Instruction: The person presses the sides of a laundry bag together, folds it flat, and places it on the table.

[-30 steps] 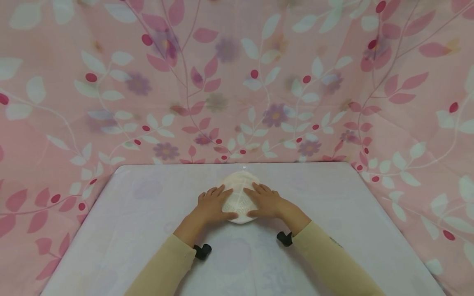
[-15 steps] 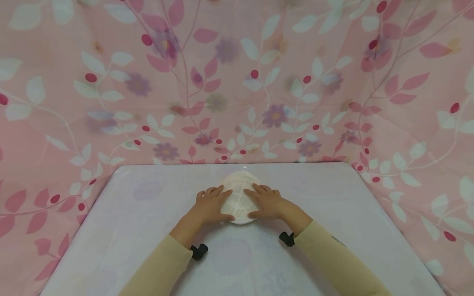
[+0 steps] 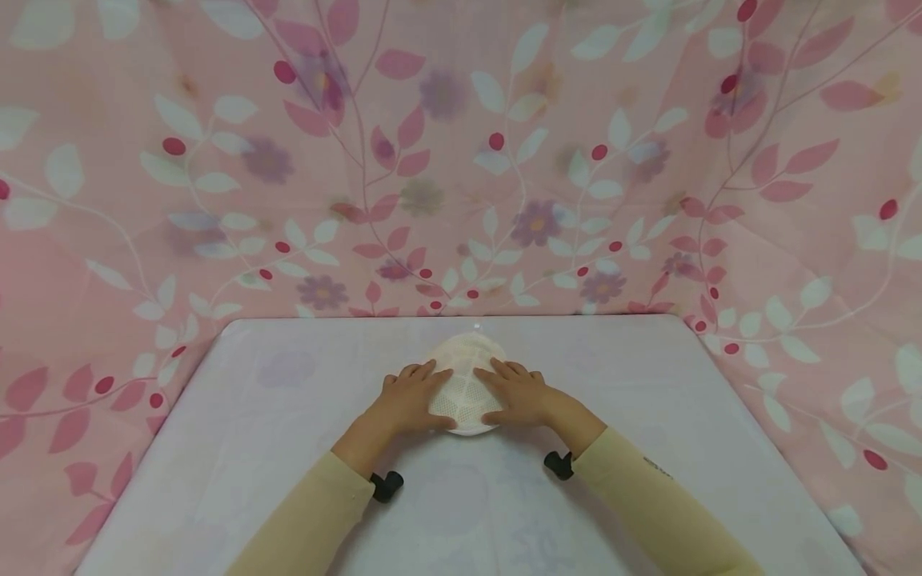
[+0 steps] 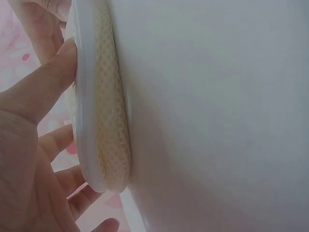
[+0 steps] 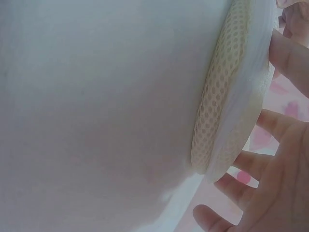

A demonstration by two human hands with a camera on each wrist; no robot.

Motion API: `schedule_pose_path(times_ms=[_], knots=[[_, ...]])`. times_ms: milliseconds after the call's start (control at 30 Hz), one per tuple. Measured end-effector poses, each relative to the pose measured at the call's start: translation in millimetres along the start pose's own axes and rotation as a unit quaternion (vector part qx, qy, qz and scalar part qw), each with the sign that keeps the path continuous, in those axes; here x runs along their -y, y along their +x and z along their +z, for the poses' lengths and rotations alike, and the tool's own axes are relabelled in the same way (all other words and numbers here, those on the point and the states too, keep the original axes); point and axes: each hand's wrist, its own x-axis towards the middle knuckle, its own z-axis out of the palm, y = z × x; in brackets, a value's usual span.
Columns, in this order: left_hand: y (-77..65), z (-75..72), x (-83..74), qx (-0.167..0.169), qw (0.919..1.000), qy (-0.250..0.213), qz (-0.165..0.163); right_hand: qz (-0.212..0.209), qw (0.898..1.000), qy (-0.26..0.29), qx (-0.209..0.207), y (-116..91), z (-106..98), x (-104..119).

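Observation:
A cream mesh laundry bag (image 3: pixel 464 392), rounded and padded-looking, lies on the table towards its far side. Both hands rest on it from either side. My left hand (image 3: pixel 406 400) lies on its left part, fingers spread and thumb at the near edge. From the right, my right hand (image 3: pixel 524 396) touches it in the same way, its thumb close to the left one. In the left wrist view a smooth white band (image 4: pixel 87 96) runs round the bag's side above the honeycomb mesh (image 4: pixel 111 111). The right wrist view shows fingertips (image 5: pixel 268 121) against the bag's upper side.
The table (image 3: pixel 461 504) has a pale cover with faint prints, and its far edge lies just behind the bag. Pink floral cloth (image 3: pixel 461 160) hangs at the back and both sides. Each wrist carries a small black camera (image 3: pixel 387 486) below the sleeve cuff.
My left hand and forearm have shifted slightly left, the thumb sliding outward along the bag's near edge. The right hand and the bag have hardly moved.

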Motion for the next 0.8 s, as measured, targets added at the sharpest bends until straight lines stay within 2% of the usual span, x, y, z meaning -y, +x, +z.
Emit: schedule_pose_path(times_ms=[233, 800], knots=[[-0.2, -2.3, -2.5, 0.013, 0.9999, 0.0, -0.006, -0.004, 1.0, -0.002, 0.005, -0.2, 0.1, -0.5], [3.9, 5.5, 1.9, 0.019, 0.9997, -0.008, -0.011, -0.004, 1.0, -0.01, 0.009, -3.4, -0.1, 2.1]])
